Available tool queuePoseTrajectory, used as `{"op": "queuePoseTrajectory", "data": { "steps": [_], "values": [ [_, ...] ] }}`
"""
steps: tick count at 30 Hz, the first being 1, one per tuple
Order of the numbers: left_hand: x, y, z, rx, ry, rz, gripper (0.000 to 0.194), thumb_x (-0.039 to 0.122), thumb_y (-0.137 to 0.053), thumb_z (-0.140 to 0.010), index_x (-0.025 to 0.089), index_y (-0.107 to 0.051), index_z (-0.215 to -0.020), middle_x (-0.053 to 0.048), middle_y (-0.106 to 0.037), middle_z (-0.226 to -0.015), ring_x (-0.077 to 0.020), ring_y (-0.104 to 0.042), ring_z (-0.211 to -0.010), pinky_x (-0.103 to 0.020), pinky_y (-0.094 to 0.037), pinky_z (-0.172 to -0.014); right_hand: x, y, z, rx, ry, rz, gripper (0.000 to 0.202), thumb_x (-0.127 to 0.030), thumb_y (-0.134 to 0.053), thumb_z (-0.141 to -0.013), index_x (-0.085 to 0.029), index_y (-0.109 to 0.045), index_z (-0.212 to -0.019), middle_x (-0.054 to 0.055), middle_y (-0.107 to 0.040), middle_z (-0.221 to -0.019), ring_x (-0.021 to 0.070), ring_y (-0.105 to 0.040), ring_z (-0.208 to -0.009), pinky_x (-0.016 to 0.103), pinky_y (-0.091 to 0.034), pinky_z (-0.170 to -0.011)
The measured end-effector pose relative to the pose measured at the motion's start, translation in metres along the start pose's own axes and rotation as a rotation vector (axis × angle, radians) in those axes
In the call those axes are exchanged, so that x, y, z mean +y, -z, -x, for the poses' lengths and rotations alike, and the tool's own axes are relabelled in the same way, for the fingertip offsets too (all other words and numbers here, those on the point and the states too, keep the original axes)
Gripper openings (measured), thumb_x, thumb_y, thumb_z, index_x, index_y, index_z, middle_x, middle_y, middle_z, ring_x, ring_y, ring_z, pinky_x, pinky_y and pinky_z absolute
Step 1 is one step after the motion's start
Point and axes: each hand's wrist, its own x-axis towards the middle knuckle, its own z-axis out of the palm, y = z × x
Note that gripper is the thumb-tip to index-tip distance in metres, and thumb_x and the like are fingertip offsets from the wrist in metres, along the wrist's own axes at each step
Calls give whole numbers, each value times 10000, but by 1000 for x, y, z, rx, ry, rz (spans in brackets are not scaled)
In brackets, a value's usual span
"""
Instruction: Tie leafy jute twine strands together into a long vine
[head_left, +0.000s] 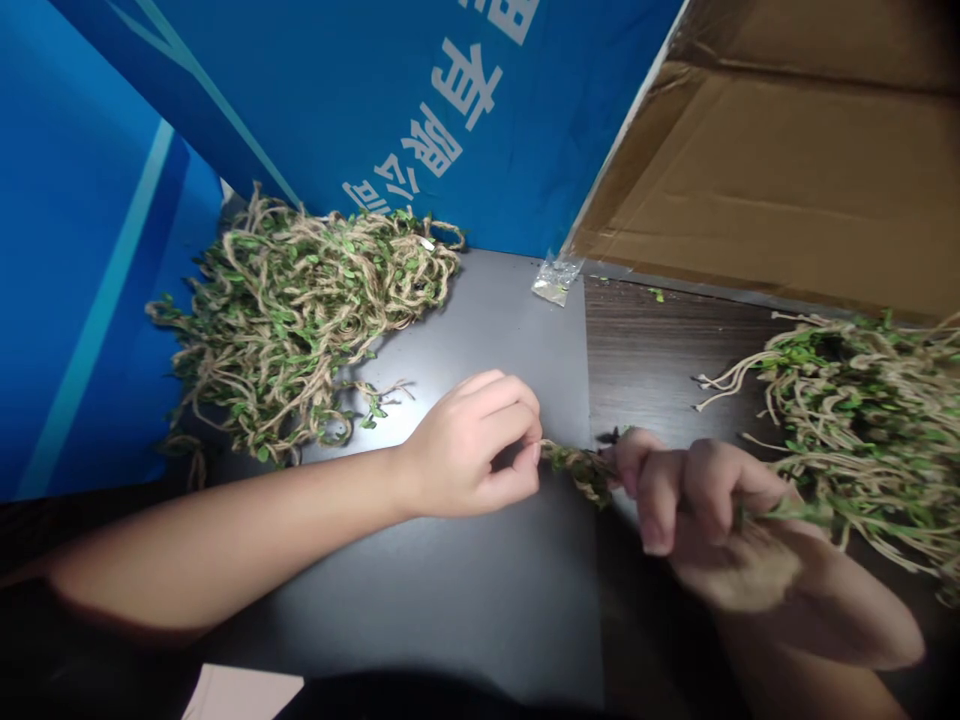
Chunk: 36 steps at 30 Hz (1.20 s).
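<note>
My left hand point(480, 445) pinches one end of a twine cord with small green leaves point(581, 467) between thumb and fingertips. The cord runs across to my right hand point(697, 500), whose curled fingers grip it, palm turned partly up; the right hand is slightly blurred. Left of my left hand lies a heaped pile of leafy twine cords point(315, 310), tangled and looped. Beyond my right hand is a second bundle of leafy cords point(870, 420), with loose pale string ends pointing left.
Blue panels point(360, 110) with white characters stand behind the left pile. A brown cardboard piece point(787, 170) edges the back right. A small clear plastic packet point(555, 280) lies near their meeting corner. The surface is a grey mat point(480, 590) beside dark wood point(645, 340). Pale card point(240, 692) shows at the bottom.
</note>
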Motion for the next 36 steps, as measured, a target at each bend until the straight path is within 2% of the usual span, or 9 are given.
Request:
{"op": "queuePoseTrajectory", "data": {
  "steps": [4, 7, 9, 13, 16, 21, 24, 31, 36],
  "values": [
    [0, 0, 0, -3, -8, 16, 66, 106, -600, -859, 160, -590, -823, -54, -642, -854, -163, -573, -794, -328, -486, -756, 6, 1, -2, 232, -17, -31, 228, -321, -418, -1045, -281, -614, -1155, 107, -684, -1158, 294, -655, -1140, 528, -581, -917],
    [0, 0, 0, -7, -5, 23, 65, 125, -594, -879, 167, -591, -830, -54, -645, -853, -163, -576, -795, -325, -490, -757, 11, -3, -5, 380, -26, 28, 471, -243, -360, -1048, -289, -498, -1496, 141, -574, -1504, 311, -565, -1406, 593, -535, -1079],
    [0, 0, 0, -11, -1, 25, 62, 136, -591, -892, 170, -597, -840, -57, -653, -862, -166, -586, -806, -327, -496, -767, 13, -7, -6, 410, -35, 63, 499, -270, -389, -1056, -299, -439, -1551, 143, -507, -1587, 316, -529, -1455, 620, -484, -1153],
    [0, 0, 0, -4, -2, 27, 58, 134, -600, -897, 168, -608, -851, -60, -665, -872, -173, -605, -824, -334, -502, -778, 13, -10, -4, 517, -9, 150, 260, -283, -568, -1019, -278, -626, -1273, 128, -625, -1388, 289, -644, -1275, 526, -577, -1053],
    [0, 0, -1, -1, -16, 27, 52, 128, -609, -898, 160, -616, -857, -64, -668, -872, -175, -611, -822, -339, -503, -778, 9, -11, -3, 434, -23, 372, 99, -247, -605, -1016, -241, -693, -1061, 83, -698, -1074, 223, -697, -1044, 374, -612, -906],
    [0, 2, -1, -23, -31, 35, 48, 138, -610, -911, 165, -618, -872, -60, -681, -872, -173, -625, -816, -338, -509, -786, 7, -18, -9, 123, 13, 764, 266, -244, -706, -961, -243, -690, -1227, 77, -749, -1129, 223, -721, -1039, 362, -599, -882],
    [0, 2, -1, -48, -40, 68, 28, 154, -610, -928, 172, -618, -909, -59, -713, -912, -170, -657, -837, -338, -522, -814, 11, -21, -11, 29, 77, 838, 185, -222, -700, -962, -222, -689, -1146, 62, -758, -1027, 211, -724, -966, 368, -595, -848],
    [-2, -1, 2, -199, -51, 134, 283, 321, -618, -989, 145, -583, -1208, -102, -745, -1069, -214, -668, -921, -385, -544, -861, 9, -21, -8, 25, 58, 750, 239, -144, -618, -1002, -216, -674, -1223, 61, -754, -1063, 171, -722, -953, 310, -594, -817],
    [-3, -2, 2, -323, 24, -73, 191, 317, -582, -1010, 139, -643, -1048, -69, -673, -925, -213, -581, -880, -357, -490, -827, 5, -20, -7, 86, 42, 687, 400, -105, -540, -1030, -222, -631, -1402, 31, -685, -926, 125, -658, -793, 250, -554, -683]
  ]
}}
